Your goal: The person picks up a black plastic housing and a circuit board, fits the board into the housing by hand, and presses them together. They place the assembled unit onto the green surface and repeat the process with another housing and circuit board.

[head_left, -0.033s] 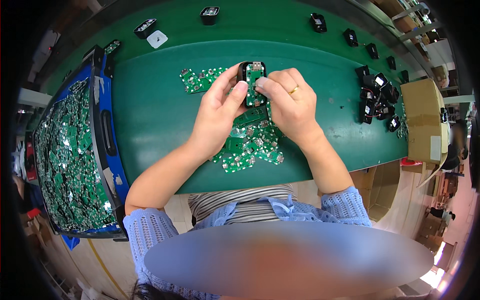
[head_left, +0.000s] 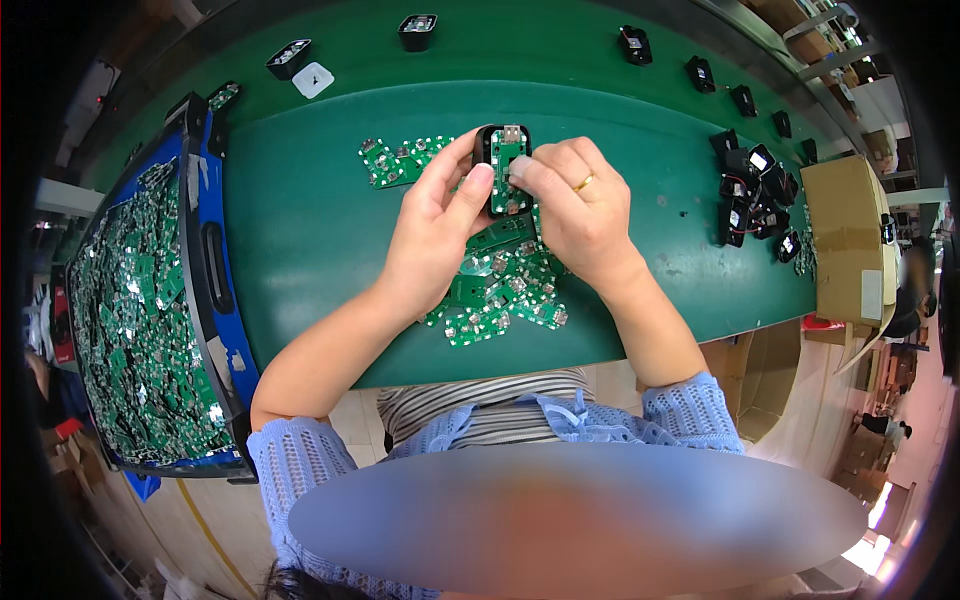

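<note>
Pressing a small green circuit board [head_left: 507, 160] into a black plastic housing [head_left: 487, 150], a worker steadies the shell with the left hand [head_left: 432, 228], fingers clamped round its edge, while the right hand [head_left: 574, 205], ringed, pinches the board flat with thumb and forefinger. Both hover above a loose pile of circuit boards [head_left: 500, 285] on the smooth green table [head_left: 310, 230]; a blue bin [head_left: 215, 260] brims with more.

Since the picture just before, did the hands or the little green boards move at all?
Nothing visibly changed. Both hands, the left hand and the right hand, hold the same small black case with a green board in it, above the pile of green boards on the green table.
</note>
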Demonstrator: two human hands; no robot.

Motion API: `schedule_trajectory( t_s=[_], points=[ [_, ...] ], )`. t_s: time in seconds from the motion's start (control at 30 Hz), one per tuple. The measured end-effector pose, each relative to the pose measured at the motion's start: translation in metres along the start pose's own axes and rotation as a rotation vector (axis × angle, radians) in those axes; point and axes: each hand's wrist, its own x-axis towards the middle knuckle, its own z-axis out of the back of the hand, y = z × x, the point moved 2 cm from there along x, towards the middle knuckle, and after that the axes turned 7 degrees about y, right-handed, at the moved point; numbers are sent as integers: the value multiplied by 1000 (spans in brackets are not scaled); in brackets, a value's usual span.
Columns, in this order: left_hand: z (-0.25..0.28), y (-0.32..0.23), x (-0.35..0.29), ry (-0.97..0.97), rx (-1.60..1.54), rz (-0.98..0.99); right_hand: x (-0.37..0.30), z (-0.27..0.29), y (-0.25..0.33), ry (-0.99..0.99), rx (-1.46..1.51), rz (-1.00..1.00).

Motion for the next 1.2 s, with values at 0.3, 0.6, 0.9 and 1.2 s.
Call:
schedule_trajectory(
  t_s=[0.3,0.6,0.9,1.2],
  points=[
    [1,-6,8,-11,189,-130,-3,-11,-6,-7,361,-240],
    [16,3,95,-48,304,-110,6,-31,-58,166,1144,-946],
    [26,10,176,-90,315,-64,21,-57,-134,131,975,-963],
    [100,11,268,-291,1383,290,3,-47,-255,135,-483,-882]
  ],
)
